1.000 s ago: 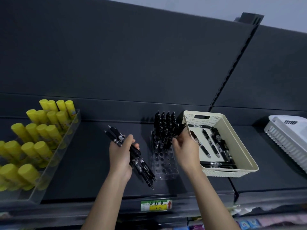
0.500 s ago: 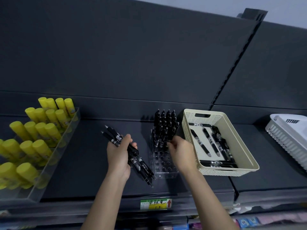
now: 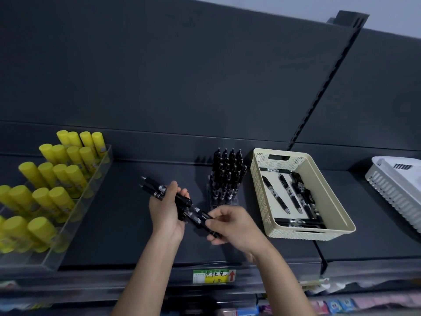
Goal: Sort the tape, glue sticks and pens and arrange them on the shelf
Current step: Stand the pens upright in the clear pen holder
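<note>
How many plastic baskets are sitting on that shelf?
2. A cream basket holding loose pens sits right of the pen stand; a white basket sits at the far right, cut off by the picture's edge, so others may be hidden beyond it.

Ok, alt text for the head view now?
A person's left hand grips a bundle of black click pens while the right hand pinches its lower end, above a dark metal shelf between yellow glue sticks and a cream plastic basket.

Bare forearms (image 3: 150, 270), left hand (image 3: 165, 213), right hand (image 3: 238, 226)
</note>
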Motion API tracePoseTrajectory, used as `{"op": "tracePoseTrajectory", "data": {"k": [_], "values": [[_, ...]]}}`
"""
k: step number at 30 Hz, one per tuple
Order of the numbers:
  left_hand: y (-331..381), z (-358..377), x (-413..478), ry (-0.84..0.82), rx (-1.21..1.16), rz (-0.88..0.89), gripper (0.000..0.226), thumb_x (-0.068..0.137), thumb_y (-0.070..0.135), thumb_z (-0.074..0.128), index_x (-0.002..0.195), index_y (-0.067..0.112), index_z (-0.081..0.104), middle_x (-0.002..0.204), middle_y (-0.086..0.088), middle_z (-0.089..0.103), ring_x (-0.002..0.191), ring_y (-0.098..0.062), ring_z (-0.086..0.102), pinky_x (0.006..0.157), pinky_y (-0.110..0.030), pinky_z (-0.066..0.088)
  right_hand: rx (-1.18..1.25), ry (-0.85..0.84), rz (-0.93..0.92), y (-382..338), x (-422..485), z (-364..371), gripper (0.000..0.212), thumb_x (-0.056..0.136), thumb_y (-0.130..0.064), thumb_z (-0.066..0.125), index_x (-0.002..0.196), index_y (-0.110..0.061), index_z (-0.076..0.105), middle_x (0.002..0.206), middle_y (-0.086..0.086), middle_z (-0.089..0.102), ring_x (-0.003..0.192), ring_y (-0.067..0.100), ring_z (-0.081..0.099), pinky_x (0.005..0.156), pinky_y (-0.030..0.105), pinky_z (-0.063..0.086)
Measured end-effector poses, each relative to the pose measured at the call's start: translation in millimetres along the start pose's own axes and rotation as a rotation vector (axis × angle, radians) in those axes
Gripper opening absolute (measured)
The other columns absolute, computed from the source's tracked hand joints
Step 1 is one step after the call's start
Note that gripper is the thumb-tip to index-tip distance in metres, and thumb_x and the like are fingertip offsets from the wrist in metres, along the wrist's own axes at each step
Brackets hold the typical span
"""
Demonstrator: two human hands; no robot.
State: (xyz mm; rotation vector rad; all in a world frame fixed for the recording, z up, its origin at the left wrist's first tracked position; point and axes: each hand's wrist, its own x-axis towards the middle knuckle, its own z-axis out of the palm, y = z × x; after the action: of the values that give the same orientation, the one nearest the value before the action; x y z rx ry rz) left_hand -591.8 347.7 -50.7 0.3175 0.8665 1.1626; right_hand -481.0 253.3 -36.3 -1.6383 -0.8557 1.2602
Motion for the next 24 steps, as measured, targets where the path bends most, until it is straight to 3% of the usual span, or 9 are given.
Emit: {"op": "tracePoseTrajectory", "data": {"k": [4,8,14,19,24], "values": [[0,-6,-1,-0.007,0.011,-0.060,0.014,0.093,0.012,0.062,0.102,0.008,0.053,0.080,-0.004,0.062,0.068,-0.013,0.069,0.058,-0.029,0.057,0.212,0.190,-0.052,-6,1,-6,0.004,0.088,-0.003,0.062,0.088,-0.003,0.067,0.067,0.005,0.062,0.052,0.011,0.056,0.048,0.020,0.048],[-3,-9,0,-0.068,0.205,-0.118,0.024,0.087,0.020,0.069,0.103,0.006,0.057,0.091,-0.011,0.068,0.080,-0.021,0.071,0.063,-0.035,0.057,0.430,0.361,-0.068,-13,3,-14,0.008,0.086,-0.004,0.064,0.094,0.000,0.065,0.070,0.008,0.059,0.052,0.011,0.053,0.048,0.021,0.048],[1,-13,-3,-0.241,0.428,-0.110,0.035,0.064,0.043,0.078,0.078,0.016,0.062,0.062,0.004,0.064,0.050,-0.011,0.056,0.046,-0.024,0.047,0.528,0.453,-0.171,-19,4,-24,0.008,0.086,-0.012,0.066,0.080,-0.009,0.061,0.063,0.001,0.056,0.052,0.010,0.049,0.053,0.023,0.044],[2,-6,2,-0.253,0.481,-0.093,0.023,0.074,0.029,0.079,0.083,0.014,0.064,0.072,0.000,0.069,0.046,-0.005,0.053,0.039,-0.019,0.038,0.509,0.476,-0.241,-26,5,-27,0.027,0.088,-0.015,0.065,0.061,-0.018,0.059,0.054,-0.003,0.050,0.050,0.010,0.045,0.055,0.023,0.043],[-1,-4,8,-0.126,0.353,-0.207,0.006,0.088,0.011,0.063,0.085,0.008,0.059,0.073,-0.004,0.067,0.048,-0.009,0.052,0.037,-0.018,0.039,0.332,0.559,-0.312,-26,3,-25,0.015,0.089,-0.016,0.064,0.075,-0.010,0.065,0.055,-0.002,0.051,0.049,0.007,0.045,0.048,0.017,0.042]]}}
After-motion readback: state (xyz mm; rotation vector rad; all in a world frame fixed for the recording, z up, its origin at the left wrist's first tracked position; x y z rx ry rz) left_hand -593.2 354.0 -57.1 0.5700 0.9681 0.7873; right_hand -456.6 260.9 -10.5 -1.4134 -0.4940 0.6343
